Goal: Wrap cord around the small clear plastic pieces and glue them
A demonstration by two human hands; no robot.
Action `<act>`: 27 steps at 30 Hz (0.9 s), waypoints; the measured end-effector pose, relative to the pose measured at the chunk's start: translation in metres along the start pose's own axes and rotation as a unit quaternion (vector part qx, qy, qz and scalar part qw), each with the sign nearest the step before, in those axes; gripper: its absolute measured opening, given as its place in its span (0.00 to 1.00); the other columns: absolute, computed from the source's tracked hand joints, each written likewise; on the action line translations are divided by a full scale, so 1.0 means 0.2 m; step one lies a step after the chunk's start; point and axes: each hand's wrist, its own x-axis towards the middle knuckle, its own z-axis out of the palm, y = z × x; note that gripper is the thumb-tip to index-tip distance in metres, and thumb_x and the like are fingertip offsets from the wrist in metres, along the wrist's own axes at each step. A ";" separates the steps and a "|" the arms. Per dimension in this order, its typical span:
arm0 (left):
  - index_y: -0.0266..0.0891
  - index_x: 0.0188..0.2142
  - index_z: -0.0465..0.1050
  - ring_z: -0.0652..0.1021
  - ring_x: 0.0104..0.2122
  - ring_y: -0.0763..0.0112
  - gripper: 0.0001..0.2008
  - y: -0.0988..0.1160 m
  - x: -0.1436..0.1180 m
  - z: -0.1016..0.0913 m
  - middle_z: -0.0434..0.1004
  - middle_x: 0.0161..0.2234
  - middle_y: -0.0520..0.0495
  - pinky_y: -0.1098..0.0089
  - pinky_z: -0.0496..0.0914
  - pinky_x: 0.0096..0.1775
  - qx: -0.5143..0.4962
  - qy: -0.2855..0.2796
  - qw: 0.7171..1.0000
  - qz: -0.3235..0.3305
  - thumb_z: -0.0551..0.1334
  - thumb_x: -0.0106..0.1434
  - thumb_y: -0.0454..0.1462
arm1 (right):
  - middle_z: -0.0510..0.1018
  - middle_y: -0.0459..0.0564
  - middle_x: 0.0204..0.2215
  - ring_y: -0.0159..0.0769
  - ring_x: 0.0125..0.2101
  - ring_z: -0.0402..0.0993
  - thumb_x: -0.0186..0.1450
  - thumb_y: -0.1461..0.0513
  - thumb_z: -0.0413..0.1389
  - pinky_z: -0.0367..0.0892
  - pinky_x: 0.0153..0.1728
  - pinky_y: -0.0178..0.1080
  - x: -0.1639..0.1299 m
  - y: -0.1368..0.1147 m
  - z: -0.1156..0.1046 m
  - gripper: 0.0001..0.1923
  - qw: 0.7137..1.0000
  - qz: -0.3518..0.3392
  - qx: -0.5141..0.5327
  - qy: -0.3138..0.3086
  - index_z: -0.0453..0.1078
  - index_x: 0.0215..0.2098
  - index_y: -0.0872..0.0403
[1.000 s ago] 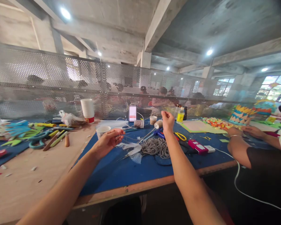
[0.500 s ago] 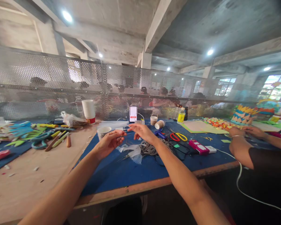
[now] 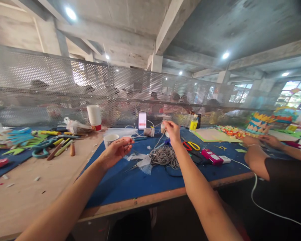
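Observation:
My left hand (image 3: 117, 150) hovers above the blue mat, thumb and fingertips pinched together; whatever they hold is too thin to make out. Farther right, my right hand (image 3: 173, 132) is raised with its fingers closed in a pinch in front of small cord-wrapped cups. Its fingertips partly cover one cup (image 3: 163, 128), and what they grip is unclear. A grey cord runs from there to a coiled heap of grey cord (image 3: 165, 156). Another cord-wrapped cup (image 3: 149, 132) lies on its side between my hands. Sheer white pleated material (image 3: 144, 165) lies below them.
A paper cup (image 3: 110, 139) stands behind my left hand. Scissors (image 3: 190, 146), a magenta box (image 3: 212, 156) and a bottle (image 3: 193, 123) are to the right. A phone (image 3: 142, 121) stands at the back. Tools (image 3: 61, 147) lie left. Another person's hands (image 3: 253, 140) work at right.
My right hand has moved right and slightly up, away from my left hand to the cord-wrapped cups. The lying cup between my hands is now uncovered. My left hand stays nearly in place.

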 end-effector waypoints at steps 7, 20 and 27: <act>0.35 0.36 0.77 0.77 0.27 0.78 0.06 0.00 0.01 -0.02 0.79 0.34 0.46 0.79 0.74 0.32 -0.003 0.001 1.000 0.014 0.66 0.57 0.29 | 0.72 0.45 0.19 0.30 0.22 0.65 0.57 0.50 0.56 0.62 0.26 0.33 0.10 0.05 -0.17 0.20 0.991 0.006 -0.044 0.124 0.75 0.31 0.60; 0.35 0.33 0.78 0.81 0.33 0.72 0.04 -0.03 0.01 0.00 0.81 0.43 0.41 0.75 0.76 0.38 0.041 -0.001 0.999 -0.007 0.68 0.57 0.32 | 0.79 0.47 0.30 0.31 0.28 0.71 0.62 0.54 0.58 0.65 0.31 0.32 -0.34 -0.15 0.24 0.13 0.921 -0.086 -0.073 -0.372 0.78 0.36 0.54; 0.33 0.33 0.77 0.80 0.31 0.73 0.02 -0.04 0.00 0.01 0.81 0.37 0.41 0.76 0.76 0.37 0.031 -0.026 0.998 -0.042 0.66 0.58 0.30 | 0.80 0.49 0.31 0.33 0.32 0.74 0.63 0.53 0.57 0.67 0.35 0.34 -0.27 -0.10 0.23 0.15 0.953 -0.067 -0.054 -0.291 0.77 0.36 0.56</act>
